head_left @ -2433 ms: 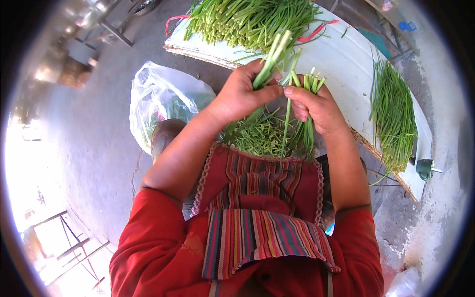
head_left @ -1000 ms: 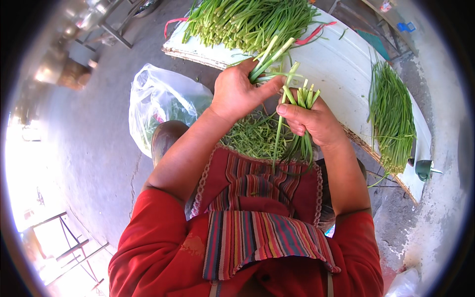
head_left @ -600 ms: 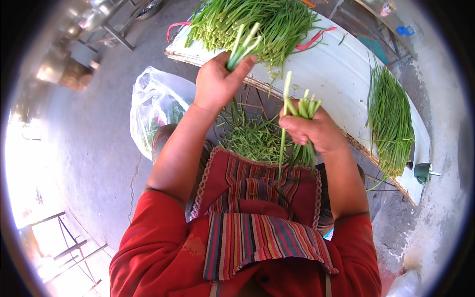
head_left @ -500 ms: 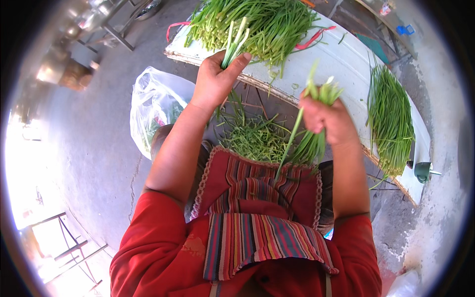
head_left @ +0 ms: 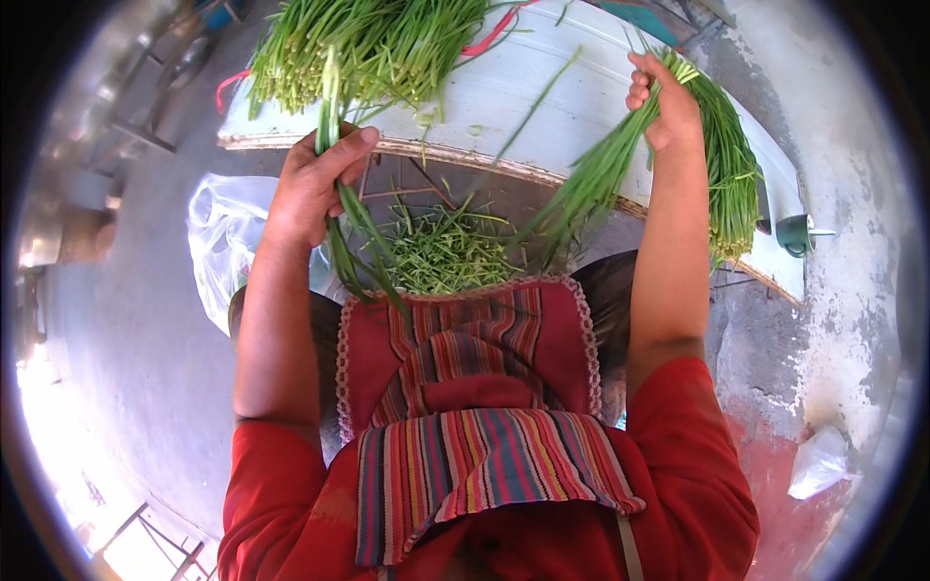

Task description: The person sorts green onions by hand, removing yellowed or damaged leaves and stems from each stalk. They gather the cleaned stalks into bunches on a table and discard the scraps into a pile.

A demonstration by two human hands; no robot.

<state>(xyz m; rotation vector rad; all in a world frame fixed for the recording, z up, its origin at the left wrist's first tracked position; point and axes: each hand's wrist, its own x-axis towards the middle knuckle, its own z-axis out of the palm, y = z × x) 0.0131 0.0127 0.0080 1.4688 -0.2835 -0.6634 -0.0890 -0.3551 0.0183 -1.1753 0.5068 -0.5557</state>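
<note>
My left hand [head_left: 315, 184] is closed round a few chive stalks [head_left: 332, 92], their pale ends upward and their green leaves hanging below my fist. Off to the right, my right hand [head_left: 668, 107] grips a larger bunch of chives [head_left: 605, 160] near its pale ends, which show above my fist. The long leaves of this bunch trail down and left over the board's near edge. A big heap of chives [head_left: 368, 48] lies on the white board [head_left: 542, 116], just beyond my left hand. Another pile of chives [head_left: 731, 184] rests at the board's right end, beside my right forearm.
Loose green trimmings [head_left: 450, 252] lie in a heap below the board, before my striped apron [head_left: 465, 358]. A clear plastic bag [head_left: 218, 242] stands at the left. A dark green cup [head_left: 796, 235] is at the board's right end, near the wall [head_left: 852, 184]. Red string [head_left: 489, 39] lies by the heap.
My right hand has carried its bunch up and right, to the pile at the board's right end. My left hand still holds its few stalks. The whole view has shifted rightward.
</note>
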